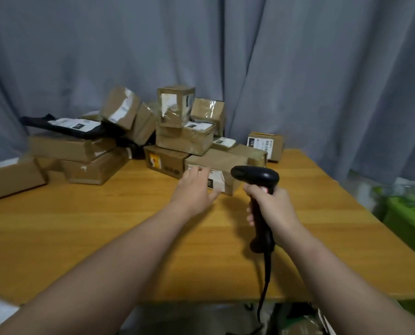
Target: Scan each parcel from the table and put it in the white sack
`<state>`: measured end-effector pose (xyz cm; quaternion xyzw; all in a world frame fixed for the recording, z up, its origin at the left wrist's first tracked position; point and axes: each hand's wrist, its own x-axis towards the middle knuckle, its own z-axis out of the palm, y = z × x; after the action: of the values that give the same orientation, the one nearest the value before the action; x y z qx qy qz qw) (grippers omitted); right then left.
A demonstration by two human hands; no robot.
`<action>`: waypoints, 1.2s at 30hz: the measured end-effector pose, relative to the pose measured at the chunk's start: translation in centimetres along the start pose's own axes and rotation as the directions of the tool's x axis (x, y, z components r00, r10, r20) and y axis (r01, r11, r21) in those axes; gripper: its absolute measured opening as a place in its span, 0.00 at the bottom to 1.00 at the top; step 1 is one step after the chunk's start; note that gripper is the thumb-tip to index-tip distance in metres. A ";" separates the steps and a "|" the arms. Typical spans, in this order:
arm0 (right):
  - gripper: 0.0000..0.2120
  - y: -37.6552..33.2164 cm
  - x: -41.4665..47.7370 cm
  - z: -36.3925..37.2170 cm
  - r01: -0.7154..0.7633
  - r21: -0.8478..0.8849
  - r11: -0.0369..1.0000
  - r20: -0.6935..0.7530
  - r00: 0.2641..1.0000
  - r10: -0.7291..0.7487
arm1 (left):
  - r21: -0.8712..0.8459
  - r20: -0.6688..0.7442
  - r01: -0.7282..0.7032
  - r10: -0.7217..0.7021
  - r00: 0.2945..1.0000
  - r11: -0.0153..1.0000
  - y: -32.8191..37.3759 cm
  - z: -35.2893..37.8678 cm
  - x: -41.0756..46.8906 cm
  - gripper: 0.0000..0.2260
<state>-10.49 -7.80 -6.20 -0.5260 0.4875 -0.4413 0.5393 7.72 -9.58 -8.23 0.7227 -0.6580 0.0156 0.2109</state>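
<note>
Two bare forearms reached out over the near edge of the wooden table [100, 233]. The right hand [273, 205] was clenched around the grip of a black handheld barcode scanner [254, 174], held upright. The scanner's head pointed left, towards the other hand, and its black cable [265, 279] trailed down past the table's edge.

The left hand [194, 187] was released, its fingers extended and loosely spread and the thumb out to the side. It lay at the front face of a brown cardboard parcel [217, 161], partly covering the parcel's white label [216, 182]. Whether the fingertips pressed on the cardboard could not be told.

That parcel lay flat on the table just beyond both hands. Behind it and off to the left hand's side was a pile of taped cardboard boxes [184, 139] and a black mailer bag [68, 128]. Beyond the right hand stood a small labelled box [267, 145].
</note>
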 end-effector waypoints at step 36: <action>0.21 4.1 -7.4 2.0 -0.244 0.429 0.870 0.175 0.967 0.185 | -0.427 -0.101 0.102 -0.159 0.982 0.899 -5.7 -2.9 -14.8 0.13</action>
<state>-9.63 0.00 -9.86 -0.3578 0.3928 -0.4438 0.7216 11.95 5.56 -11.68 0.7004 -0.5803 -0.0921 0.4053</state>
